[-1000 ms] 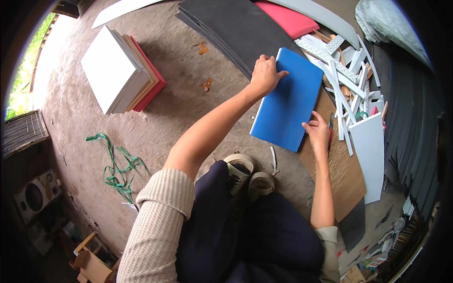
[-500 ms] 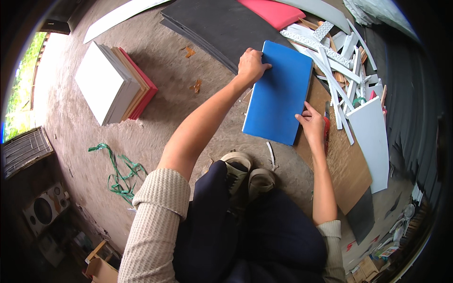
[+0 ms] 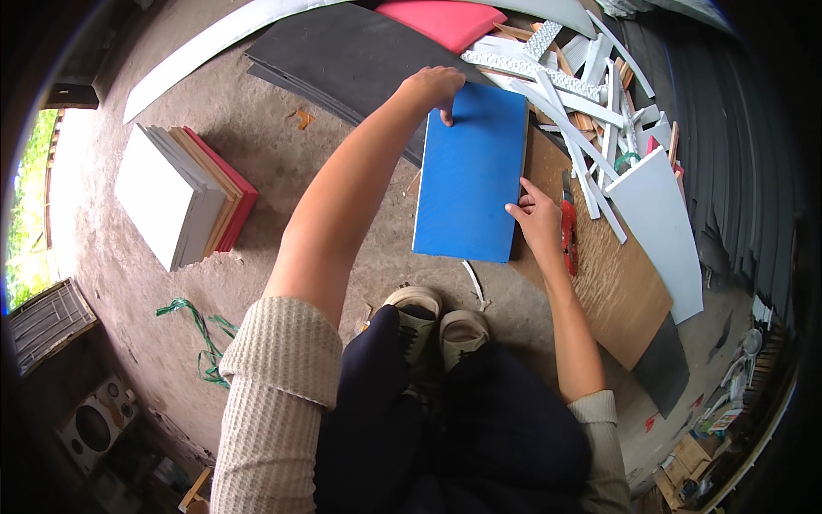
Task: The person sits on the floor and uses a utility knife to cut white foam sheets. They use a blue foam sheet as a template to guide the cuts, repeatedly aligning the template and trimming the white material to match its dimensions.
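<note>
A rectangular blue sheet (image 3: 473,180), which looks like foam board with a pale edge, lies in front of my feet, partly over a brown board (image 3: 625,291). My left hand (image 3: 435,87) is at its far left corner, thumb on the blue face and fingers curled over the far edge. At the right edge, lower down, my right hand (image 3: 538,218) pinches the sheet with its thumb on top; the fingertips partly hide behind the edge. Beside that hand, a red-handled cutter knife (image 3: 568,236) rests on the brown board.
Large black sheets (image 3: 334,56) lie beyond, with a pink-red sheet (image 3: 441,21) behind. White offcut strips (image 3: 591,111) heap at far right above a pale board (image 3: 659,231). A stack of white, tan and red sheets (image 3: 184,197) stands left, near green twine (image 3: 205,334).
My left hand has shifted from the blue sheet's left edge up to its far left corner. My right hand keeps to the right edge. The whole view has shifted slightly.
</note>
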